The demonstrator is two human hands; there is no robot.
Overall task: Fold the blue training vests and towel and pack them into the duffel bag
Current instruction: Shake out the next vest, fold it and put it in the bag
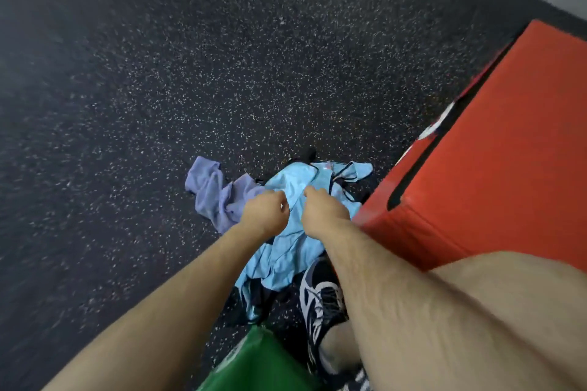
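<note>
On floor [222,73], L hand [265,211] & R hand [322,209] are each clutching crumpled blue vests [286,251]; towel [209,194] lying unfolded left; folding, packing seemingly pending.

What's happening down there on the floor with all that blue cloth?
A person stands over a dark speckled rubber floor, handling a crumpled light blue training vest. The left hand and right hand both pinch its fabric, close together. A rumpled lavender towel lies on the floor just left of the vest, not yet folded. A red padded box stands at the right. No duffel bag can be made out.
</note>
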